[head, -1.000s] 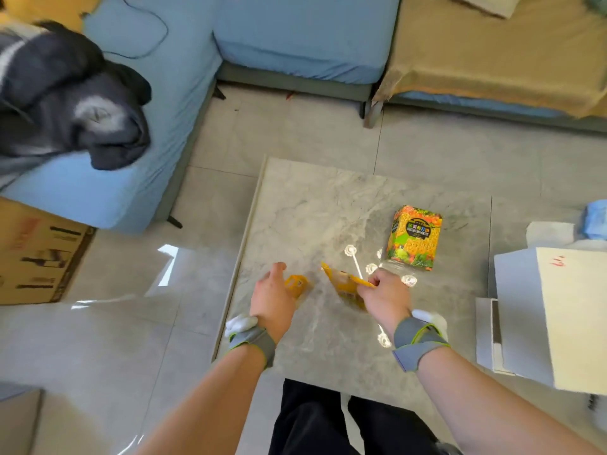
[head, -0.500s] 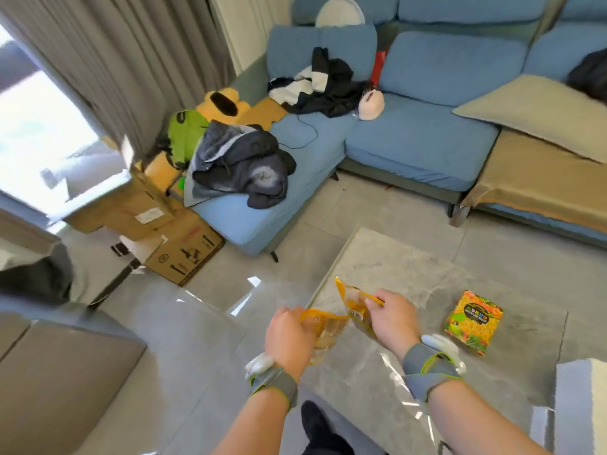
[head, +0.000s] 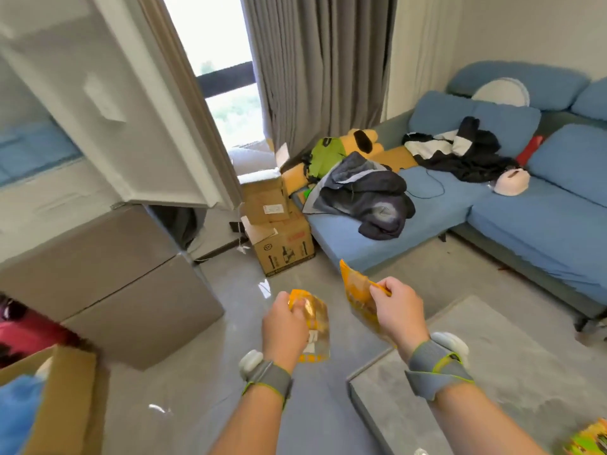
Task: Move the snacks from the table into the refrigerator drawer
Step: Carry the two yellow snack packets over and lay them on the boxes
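Entry one: left hand [head: 284, 326], fingers curled round the top of a clear-and-yellow snack packet [head: 315, 326], which hangs in the air over the floor, just off the table [head: 492, 372] corner. Entry two: right hand [head: 399, 315], pinching the top edge of an orange packet [head: 356, 290], likewise aloft, near the first but apart from it. Hazards, as I judge them: each packet is held only by its thin top and could slip or swing loose in transit. With both hands full, I have none free to pull a drawer, and the grey fronts [head: 131, 290] on the refrigerator [head: 49, 208] look closed. Entry three: a green-and-orange snack box [head: 591, 438] on the table, cut off by the frame. Surroundings: upper refrigerator door [head: 98, 110] swung open overhead; cardboard box [head: 65, 399] beside the refrigerator, narrowing my approach; stacked cartons [head: 282, 244] by the curtain; sofa [head: 492, 205] heaped with clothes [head: 364, 195].
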{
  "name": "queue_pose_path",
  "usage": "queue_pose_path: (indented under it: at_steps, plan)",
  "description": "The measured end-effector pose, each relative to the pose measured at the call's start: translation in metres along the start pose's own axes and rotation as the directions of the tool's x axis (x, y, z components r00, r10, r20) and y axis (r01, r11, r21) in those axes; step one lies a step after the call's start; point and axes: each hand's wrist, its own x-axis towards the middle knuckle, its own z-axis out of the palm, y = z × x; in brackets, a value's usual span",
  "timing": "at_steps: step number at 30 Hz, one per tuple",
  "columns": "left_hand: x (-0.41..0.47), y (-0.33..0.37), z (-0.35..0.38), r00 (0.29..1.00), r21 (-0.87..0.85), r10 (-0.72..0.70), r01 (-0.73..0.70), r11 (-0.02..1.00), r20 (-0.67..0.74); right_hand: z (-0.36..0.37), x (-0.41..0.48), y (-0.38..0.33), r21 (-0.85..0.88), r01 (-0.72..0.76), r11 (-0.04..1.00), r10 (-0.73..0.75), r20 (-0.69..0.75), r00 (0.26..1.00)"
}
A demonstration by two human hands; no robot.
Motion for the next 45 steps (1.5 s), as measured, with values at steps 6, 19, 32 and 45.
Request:
queue_pose_path:
  at_steps: [6, 19, 32, 45]
  plan:
    - [0.029, -0.087, -0.126, 0.977, -0.118, -0.086, 0.064, 0.991, -0.195, 0.116, -0.055, -0.108, 0.097, 0.079, 0.992, -0.090, 0.125, 0.988]
    - [0.055, -0.243, -0.305, 0.828, -0.426, -0.342, 0.140, 0.894, -0.444, 0.311, -0.147, -0.251, 0.258, 0.163, 0.952, -0.263, 0.424, 0.866]
    - [0.155, -0.299, -0.396, 0.717, -0.603, -0.476, 0.097, 0.792, -0.509, 0.448, -0.104, -0.350, 0.389, 0.137, 0.911, -0.348, 0.545, 0.763]
    - [0.290, -0.282, -0.472, 0.674, -0.801, -0.604, 0.030, 0.598, -0.425, 0.533, -0.014, -0.461, 0.605, -0.005, 0.796, -0.426, 0.567, 0.705]
